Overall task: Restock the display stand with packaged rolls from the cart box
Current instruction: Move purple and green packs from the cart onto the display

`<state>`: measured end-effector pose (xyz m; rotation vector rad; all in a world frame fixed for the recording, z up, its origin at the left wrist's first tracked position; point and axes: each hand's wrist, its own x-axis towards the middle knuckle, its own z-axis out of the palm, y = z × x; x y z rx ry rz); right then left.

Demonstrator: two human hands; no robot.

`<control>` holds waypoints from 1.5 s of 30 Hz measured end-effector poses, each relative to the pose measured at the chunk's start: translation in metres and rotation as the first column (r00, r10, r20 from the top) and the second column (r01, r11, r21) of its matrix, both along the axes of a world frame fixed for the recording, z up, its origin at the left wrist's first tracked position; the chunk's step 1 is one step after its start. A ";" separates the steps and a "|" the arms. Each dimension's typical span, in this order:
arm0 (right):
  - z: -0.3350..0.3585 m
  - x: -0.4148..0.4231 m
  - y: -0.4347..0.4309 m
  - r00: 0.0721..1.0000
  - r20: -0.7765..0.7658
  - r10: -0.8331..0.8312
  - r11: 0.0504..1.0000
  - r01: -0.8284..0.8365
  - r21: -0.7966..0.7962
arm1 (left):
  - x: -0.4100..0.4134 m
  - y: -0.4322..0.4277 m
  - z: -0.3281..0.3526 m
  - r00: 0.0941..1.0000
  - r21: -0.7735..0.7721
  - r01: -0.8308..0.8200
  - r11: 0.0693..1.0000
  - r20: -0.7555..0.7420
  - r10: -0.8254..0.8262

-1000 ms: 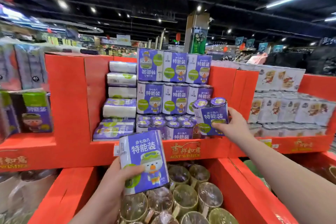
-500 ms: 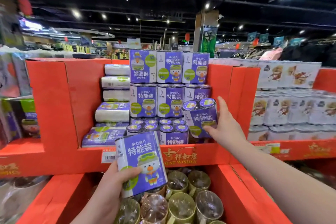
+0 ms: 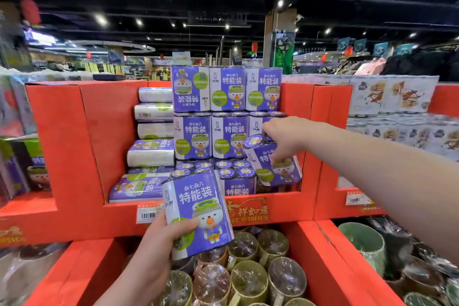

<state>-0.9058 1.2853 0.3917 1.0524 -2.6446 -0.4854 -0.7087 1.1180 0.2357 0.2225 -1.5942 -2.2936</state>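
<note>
The red display stand [image 3: 62, 146] holds stacked purple roll packs [image 3: 227, 89] in its middle bay. My right hand [image 3: 285, 139] reaches over a tilted purple roll pack [image 3: 280, 171] at the bay's right side, its fingers curled on the pack's top and front. My left hand [image 3: 159, 243] grips another upright purple roll pack [image 3: 198, 213] low in front of the stand, thumb across its face. The cart box is out of view.
Wrapped white-and-purple packs [image 3: 151, 154] lie flat at the bay's left. A red bin [image 3: 320, 263] below holds several wrapped mugs [image 3: 248, 278]. White printed packs [image 3: 395, 97] fill the shelf to the right; more purple packs [image 3: 29, 164] sit at far left.
My right hand has shifted from the side of its pack to over its top, and the pack now leans lower into the bay's right corner. My left hand has kept its pack in front.
</note>
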 end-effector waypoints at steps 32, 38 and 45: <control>-0.097 -0.028 0.005 0.980 0.171 -0.098 0.993 0.087 0.074 | -0.033 -0.003 -0.018 0.995 -0.008 -0.016 1.000 0.098 0.017; -0.098 -0.026 0.005 0.968 0.213 -0.135 0.991 0.132 0.025 | -0.036 0.009 -0.013 0.994 -0.012 0.014 1.000 0.107 -0.012; -0.078 0.013 -0.010 0.732 0.508 0.454 0.538 0.230 -0.811 | -0.037 0.010 0.013 0.998 -0.024 0.003 1.000 0.064 -0.001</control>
